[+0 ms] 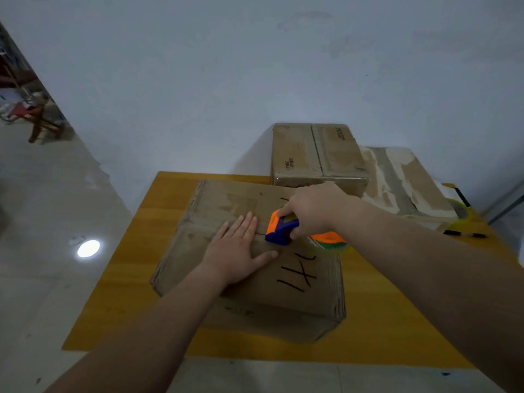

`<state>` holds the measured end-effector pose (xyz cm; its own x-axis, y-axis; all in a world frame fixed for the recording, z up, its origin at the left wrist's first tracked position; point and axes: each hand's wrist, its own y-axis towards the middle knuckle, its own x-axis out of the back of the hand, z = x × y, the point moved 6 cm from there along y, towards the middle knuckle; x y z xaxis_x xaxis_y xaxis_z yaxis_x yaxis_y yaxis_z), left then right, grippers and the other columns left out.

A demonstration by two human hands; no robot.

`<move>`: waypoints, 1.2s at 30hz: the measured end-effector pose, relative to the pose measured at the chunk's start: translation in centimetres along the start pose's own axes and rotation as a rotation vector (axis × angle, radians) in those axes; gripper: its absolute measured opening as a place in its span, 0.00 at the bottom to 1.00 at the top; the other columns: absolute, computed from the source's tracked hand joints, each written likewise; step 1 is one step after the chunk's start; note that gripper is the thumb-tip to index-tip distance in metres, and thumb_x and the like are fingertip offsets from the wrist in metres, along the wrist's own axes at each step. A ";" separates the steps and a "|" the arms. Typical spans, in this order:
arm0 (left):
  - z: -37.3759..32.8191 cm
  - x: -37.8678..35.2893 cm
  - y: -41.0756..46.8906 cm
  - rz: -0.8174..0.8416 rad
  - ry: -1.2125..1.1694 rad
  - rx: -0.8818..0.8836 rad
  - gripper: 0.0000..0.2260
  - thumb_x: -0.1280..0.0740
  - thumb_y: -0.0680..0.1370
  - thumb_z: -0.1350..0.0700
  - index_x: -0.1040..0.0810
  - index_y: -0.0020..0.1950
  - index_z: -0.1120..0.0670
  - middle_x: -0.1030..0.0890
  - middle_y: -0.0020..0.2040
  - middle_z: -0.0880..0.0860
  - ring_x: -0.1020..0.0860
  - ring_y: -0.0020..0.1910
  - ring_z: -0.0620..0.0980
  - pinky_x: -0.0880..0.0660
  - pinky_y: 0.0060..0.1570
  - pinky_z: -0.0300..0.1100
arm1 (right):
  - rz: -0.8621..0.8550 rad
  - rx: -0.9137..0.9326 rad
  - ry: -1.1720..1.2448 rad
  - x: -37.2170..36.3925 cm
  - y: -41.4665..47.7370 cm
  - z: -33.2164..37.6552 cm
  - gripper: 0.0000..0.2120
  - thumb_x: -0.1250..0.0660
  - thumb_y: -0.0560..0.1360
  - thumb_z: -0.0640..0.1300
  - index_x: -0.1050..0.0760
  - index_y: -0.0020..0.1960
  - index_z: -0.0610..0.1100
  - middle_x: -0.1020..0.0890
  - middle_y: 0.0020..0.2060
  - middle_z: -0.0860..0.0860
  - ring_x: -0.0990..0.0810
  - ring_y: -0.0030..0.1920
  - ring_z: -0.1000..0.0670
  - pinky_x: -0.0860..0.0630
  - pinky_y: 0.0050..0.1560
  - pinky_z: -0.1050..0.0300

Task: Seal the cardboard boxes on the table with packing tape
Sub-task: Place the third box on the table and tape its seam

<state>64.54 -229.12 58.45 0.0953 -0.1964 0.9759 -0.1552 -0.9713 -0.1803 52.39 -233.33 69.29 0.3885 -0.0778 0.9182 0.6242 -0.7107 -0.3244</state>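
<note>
On the yellow table (136, 211), my left hand (241, 251) pressed flat on the near box (255, 279); my right hand (309, 208) gripped the tape dispenser (280, 228) just right of it, seam running leftward.

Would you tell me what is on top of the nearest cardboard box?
The left hand lies flat on the nearest box; the right hand grips an orange-and-blue tape dispenser there. The cardboard beneath them is hidden.
</note>
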 end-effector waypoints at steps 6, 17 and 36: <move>0.3 -0.1 -0.2 0.001 0.009 -0.005 0.44 0.60 0.70 0.25 0.60 0.78 0.50 0.57 0.78 0.47 0.56 0.76 0.43 0.59 0.75 0.46 | 0.046 -0.025 -0.063 -0.4 -4.5 -4.5 0.28 0.37 0.75 0.63 0.38 0.73 0.62 0.31 0.48 0.53 0.33 0.46 0.53 0.31 0.39 0.58; -4.4 0.3 0.3 0.016 0.065 0.061 0.37 0.57 0.77 0.32 0.60 0.78 0.54 0.59 0.78 0.53 0.58 0.77 0.49 0.59 0.75 0.48 | 0.090 -0.080 0.000 -3.8 -6.6 -6.8 0.22 0.38 0.78 0.55 0.35 0.71 0.63 0.28 0.48 0.54 0.27 0.44 0.52 0.26 0.43 0.56; -11.5 -1.1 1.0 0.049 0.021 0.098 0.53 0.55 0.67 0.22 0.63 0.76 0.60 0.62 0.77 0.59 0.61 0.76 0.55 0.60 0.75 0.49 | -0.022 -0.047 0.047 -4.5 -6.6 -7.2 0.22 0.38 0.78 0.54 0.34 0.72 0.61 0.38 0.35 0.59 0.35 0.34 0.55 0.31 0.37 0.59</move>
<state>52.93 -228.35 58.63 0.0691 -0.2421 0.9678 -0.0625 -0.9692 -0.2380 41.61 -233.27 68.92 0.3415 -0.0938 0.9352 0.5994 -0.7447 -0.2936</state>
